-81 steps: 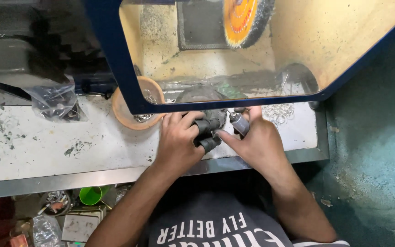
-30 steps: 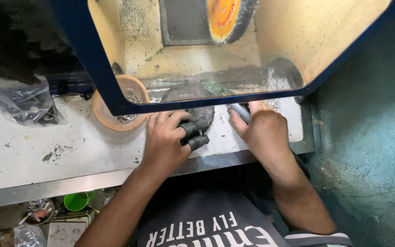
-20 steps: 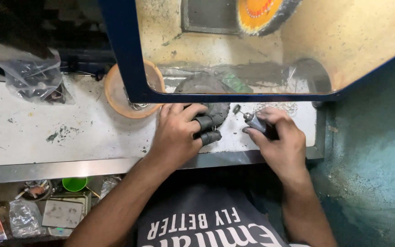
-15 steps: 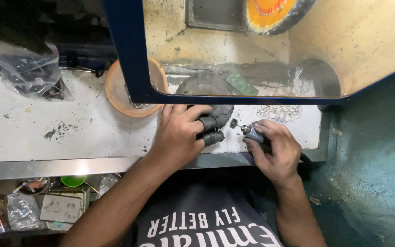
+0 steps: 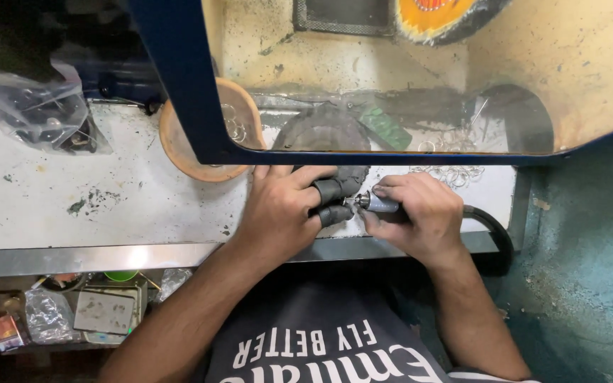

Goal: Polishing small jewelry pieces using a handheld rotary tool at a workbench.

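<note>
My left hand rests on the white bench top, with dark rubber guards on two fingertips pinched around something too small to make out. My right hand grips a slim grey rotary handpiece, its tip pointing left and touching the spot between those guarded fingers. A black hose curves away from the handpiece to the right. Both hands sit just below the blue-framed clear shield.
An orange shallow bowl holding small metal rings sits left of my hands. A dark round pad, a green block and loose rings lie behind the shield. An orange buffing wheel hangs above. A plastic bag lies far left.
My right hand has drawn back in from the right and brought the handpiece tip against the left fingers. The view shifted and steadied over the bench.
</note>
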